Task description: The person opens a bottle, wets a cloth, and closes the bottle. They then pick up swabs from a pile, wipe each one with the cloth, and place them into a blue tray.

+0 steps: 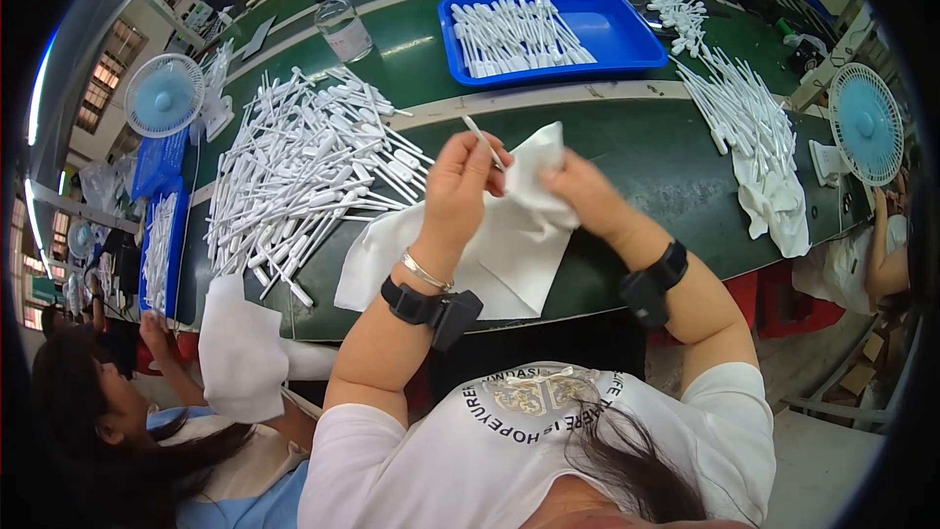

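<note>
Mid-wipe here: my left hand (460, 176) pinches one pipette (483, 140) above the counter (627, 152), right hand (578, 186) bunched on the cloth (509, 235). Next probably needs sliding cloth along the stem.

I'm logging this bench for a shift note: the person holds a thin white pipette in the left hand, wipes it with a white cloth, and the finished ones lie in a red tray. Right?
Not quite. The head view shows the tray is blue, not red. The rest stands: the left hand holds a thin white pipette, and the right hand holds the white cloth to it.
</note>
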Tool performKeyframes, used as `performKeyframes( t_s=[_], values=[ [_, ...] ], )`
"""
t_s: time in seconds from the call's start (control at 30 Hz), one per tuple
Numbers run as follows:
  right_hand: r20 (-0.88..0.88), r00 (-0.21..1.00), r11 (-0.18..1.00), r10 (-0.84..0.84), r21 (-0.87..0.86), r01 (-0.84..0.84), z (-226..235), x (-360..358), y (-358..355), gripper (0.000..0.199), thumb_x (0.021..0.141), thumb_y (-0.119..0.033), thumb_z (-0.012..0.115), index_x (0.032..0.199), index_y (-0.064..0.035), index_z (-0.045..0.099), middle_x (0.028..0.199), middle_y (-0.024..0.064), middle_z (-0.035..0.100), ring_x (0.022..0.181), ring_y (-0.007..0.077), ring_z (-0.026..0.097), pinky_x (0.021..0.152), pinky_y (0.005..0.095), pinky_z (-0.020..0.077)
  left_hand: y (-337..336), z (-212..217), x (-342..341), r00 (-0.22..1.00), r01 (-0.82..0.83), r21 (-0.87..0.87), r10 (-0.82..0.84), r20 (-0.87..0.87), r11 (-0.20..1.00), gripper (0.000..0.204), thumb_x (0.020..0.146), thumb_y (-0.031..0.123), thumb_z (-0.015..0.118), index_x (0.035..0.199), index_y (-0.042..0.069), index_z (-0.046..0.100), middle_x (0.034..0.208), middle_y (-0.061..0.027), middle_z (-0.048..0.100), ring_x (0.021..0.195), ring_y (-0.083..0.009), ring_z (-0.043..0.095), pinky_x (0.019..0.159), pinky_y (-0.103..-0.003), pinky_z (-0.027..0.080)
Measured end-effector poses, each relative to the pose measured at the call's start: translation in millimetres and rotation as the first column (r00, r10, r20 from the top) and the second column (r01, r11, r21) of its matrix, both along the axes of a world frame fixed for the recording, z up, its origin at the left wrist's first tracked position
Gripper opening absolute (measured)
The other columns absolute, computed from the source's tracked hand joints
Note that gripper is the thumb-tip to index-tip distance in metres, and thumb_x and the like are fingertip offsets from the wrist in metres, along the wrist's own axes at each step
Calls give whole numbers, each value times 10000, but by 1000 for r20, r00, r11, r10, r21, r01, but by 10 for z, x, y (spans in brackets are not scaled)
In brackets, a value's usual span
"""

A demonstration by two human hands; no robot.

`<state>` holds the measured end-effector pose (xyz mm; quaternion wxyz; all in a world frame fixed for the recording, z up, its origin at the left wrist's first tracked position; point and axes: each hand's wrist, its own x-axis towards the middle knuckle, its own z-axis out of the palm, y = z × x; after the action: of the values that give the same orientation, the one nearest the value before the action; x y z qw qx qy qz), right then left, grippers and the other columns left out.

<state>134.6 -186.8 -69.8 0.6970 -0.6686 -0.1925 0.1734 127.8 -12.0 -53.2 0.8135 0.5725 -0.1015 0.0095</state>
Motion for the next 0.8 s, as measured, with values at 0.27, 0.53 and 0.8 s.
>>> performKeyframes(
  t_s=[0.27,0.53,0.8],
  values=[
    [145,988,970,61,-244,-24,30,-189,-15,299,915,-230,437,1143,-41,479,890,17,551,790,108,520,699,258,435,-84,60,-136,988,-44,-29,48,149,999,80,893,41,446,947,17,499,861,-61,575,686,-81,520,649,-200,437],
    [-59,992,972,109,214,-94,-157,-98,-29,288,930,-241,426,1123,-36,491,895,16,553,804,79,514,708,240,433,-167,54,-224,944,-123,280,25,330,952,93,899,53,436,964,12,488,861,-84,570,681,-111,528,647,-216,445],
    [-326,866,902,379,340,-267,9,-124,-104,352,872,-296,545,1075,-9,524,932,13,561,815,67,525,698,235,451,-37,21,-63,992,121,-234,-111,58,965,85,897,54,441,945,12,497,861,-123,568,665,-146,523,619,-250,450]
  ],
)
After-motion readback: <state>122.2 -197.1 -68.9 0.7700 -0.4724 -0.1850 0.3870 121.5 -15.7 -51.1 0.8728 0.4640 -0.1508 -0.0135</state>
